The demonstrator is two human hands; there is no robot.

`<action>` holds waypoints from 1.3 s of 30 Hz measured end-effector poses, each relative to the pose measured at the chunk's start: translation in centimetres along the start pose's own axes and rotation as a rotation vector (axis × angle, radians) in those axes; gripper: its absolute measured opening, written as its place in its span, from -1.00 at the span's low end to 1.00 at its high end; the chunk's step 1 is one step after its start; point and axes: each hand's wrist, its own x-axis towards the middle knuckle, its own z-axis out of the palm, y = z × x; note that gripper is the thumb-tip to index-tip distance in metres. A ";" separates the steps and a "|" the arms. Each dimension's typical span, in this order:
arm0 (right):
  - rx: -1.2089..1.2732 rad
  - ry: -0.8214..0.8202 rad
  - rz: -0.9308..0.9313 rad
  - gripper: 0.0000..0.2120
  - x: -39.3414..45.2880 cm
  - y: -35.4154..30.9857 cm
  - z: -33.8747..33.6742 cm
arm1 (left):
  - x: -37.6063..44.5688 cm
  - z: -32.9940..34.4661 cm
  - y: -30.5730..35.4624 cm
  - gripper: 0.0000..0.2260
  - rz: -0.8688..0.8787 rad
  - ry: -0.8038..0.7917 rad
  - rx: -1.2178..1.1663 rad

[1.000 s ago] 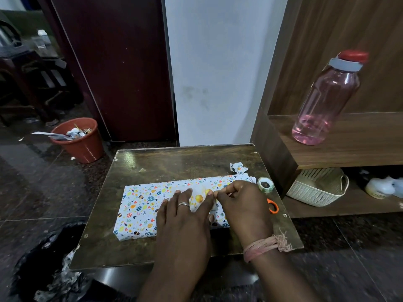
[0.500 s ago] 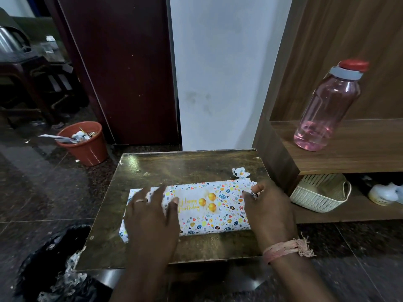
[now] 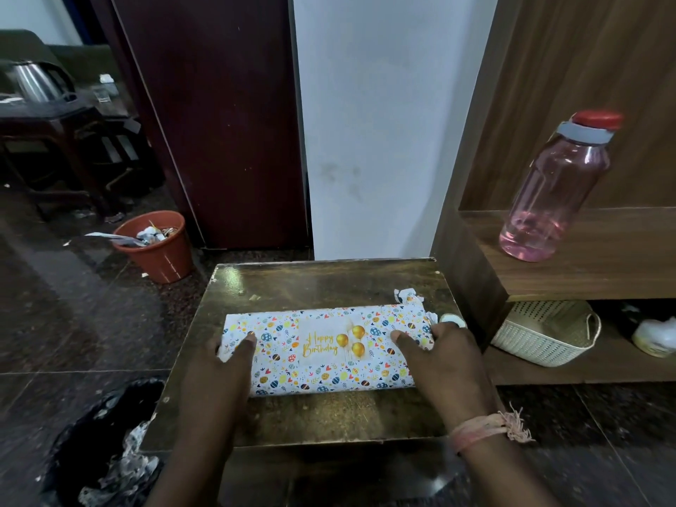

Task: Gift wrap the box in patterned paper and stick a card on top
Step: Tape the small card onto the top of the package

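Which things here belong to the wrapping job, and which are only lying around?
Job: wrapped box, card, tape roll, left hand, right hand.
Lying about: paper scrap, pink bottle, basket, orange bin, kettle.

Worn brown tabletop, wrapped box lying flat at centre, crumpled paper scrap at far right, probable tape roll beside it
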 end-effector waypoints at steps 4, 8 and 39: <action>0.235 0.105 -0.096 -0.56 -0.4 -0.9 -0.6 | -0.1 0.1 0.6 -0.74 0.143 0.086 -0.219; 0.356 0.145 -0.131 -0.54 -0.5 -1.0 -0.5 | -0.3 0.9 0.8 -0.64 0.206 0.061 -0.331; 0.252 0.111 -0.101 -0.63 0.4 0.0 0.4 | 2.5 -0.7 -2.1 -0.64 -0.162 0.235 -0.260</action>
